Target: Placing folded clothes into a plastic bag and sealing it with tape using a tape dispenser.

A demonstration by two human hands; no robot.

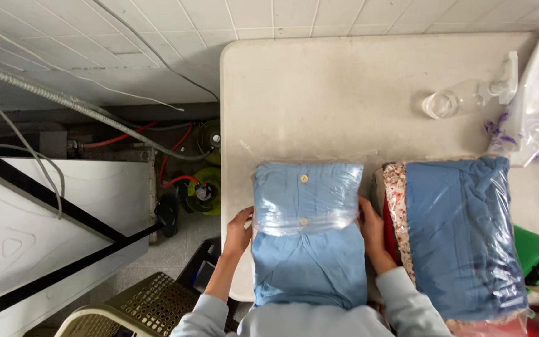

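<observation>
The left hand (pixel 239 232) and right hand (pixel 370 232) hold a bag (pixel 307 209), fingers pinching its sides. A blue shirt (pixel 308 262) sticks halfway out.

pale grey-blue long sleeves (pixel 400 299) cover both forearms.

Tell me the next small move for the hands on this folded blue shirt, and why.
Probably draw the clear bag further toward the body over the folded blue shirt. The bag covers only the far, buttoned half; the near half lies bare. The left hand and right hand already grip the bag's open edge on either side.
</observation>
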